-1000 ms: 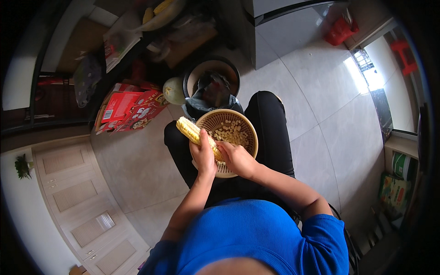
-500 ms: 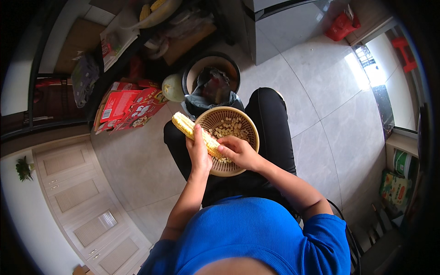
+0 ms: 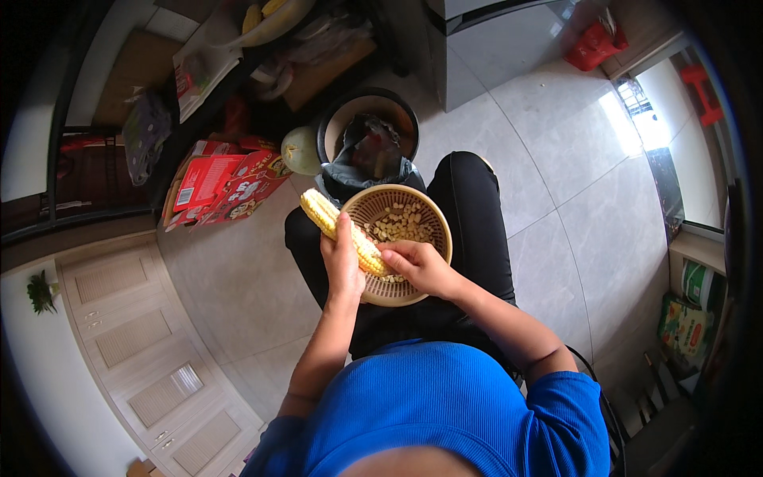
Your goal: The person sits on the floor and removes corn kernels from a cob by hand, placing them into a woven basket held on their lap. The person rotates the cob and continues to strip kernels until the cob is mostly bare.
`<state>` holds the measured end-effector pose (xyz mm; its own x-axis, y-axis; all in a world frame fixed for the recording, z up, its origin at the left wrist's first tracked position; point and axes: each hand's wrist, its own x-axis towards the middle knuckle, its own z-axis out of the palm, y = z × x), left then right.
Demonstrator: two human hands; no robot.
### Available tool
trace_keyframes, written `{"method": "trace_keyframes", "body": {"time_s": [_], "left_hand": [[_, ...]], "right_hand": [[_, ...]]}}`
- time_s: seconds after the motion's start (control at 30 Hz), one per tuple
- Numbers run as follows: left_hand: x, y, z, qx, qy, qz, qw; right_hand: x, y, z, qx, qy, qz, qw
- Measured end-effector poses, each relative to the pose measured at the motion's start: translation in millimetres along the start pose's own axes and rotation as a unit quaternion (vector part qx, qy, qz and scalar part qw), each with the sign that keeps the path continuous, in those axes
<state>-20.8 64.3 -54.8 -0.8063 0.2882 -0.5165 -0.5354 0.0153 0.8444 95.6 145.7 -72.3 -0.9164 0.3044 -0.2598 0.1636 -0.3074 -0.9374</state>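
Head view, looking down. Grips a corn cob (image 3: 319,211) with the left fingers (image 3: 344,230), curled closed around its middle. Slants the cob over a round slatted basket (image 3: 395,300), with one end jutting ahead and left of the left fingers and the other running across to the right fingers (image 3: 400,253). Sets the right fingers, bent and bunched close together, against that lower end; cannot tell whether pinched on it or only pressing.

Has the basket right beneath both sets of fingers, set between black trouser legs (image 3: 470,199). Shows loose pale-yellow kernels (image 3: 404,222) inside, mostly ahead of the right fingers, with a few just behind the cob's lower end.

Farther ahead of the fingers, shows a round bin (image 3: 342,119) lined with a dark bag (image 3: 350,179). Just left of the bin, ahead and left of the left fingers, shows a pale green melon (image 3: 300,151). Well left of the left fingers, shows red cartons (image 3: 246,187) on grey tiled floor (image 3: 540,167).
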Motion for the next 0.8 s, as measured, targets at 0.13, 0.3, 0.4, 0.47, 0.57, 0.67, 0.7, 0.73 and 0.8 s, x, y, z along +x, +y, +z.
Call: {"method": "trace_keyframes", "body": {"time_s": [0.13,0.3,0.4,0.47,0.57,0.67,0.7,0.73,0.8], "left_hand": [[-2.5,7.0,1.3,0.043,-0.015,0.029,0.999],[-0.4,2.5,-2.5,0.126,-0.043,0.054,0.990],[-0.4,0.9,-2.2,0.151,-0.042,0.056,0.986],[-1.2,0.8,-2.4,0.152,-0.043,0.050,0.986],[-2.8,1.4,-2.1,0.141,-0.049,0.034,0.988],[-3.0,2.7,-3.2,0.134,-0.061,0.022,0.989],[-3.2,2.9,-3.5,0.132,-0.066,0.020,0.989],[-3.4,3.6,-3.1,0.130,-0.073,0.023,0.989],[-4.3,6.0,-1.6,0.124,-0.086,0.030,0.988]], "right_hand": [[-2.4,-25.8,-6.7,-0.054,-0.055,-0.017,0.997],[0.4,-28.7,-15.2,-0.154,-0.096,-0.053,0.982],[-0.6,-32.9,-16.0,-0.142,-0.109,-0.048,0.983],[0.2,-33.7,-16.6,-0.142,-0.123,-0.030,0.982],[0.9,-33.5,-19.5,-0.148,-0.134,-0.026,0.980],[1.2,-23.6,-16.2,-0.107,-0.102,-0.041,0.988],[1.6,-21.5,-16.1,-0.087,-0.102,-0.029,0.990],[2.0,-19.8,-16.3,-0.067,-0.102,-0.016,0.992],[2.3,-20.2,-17.2,-0.055,-0.107,-0.004,0.993]]}}
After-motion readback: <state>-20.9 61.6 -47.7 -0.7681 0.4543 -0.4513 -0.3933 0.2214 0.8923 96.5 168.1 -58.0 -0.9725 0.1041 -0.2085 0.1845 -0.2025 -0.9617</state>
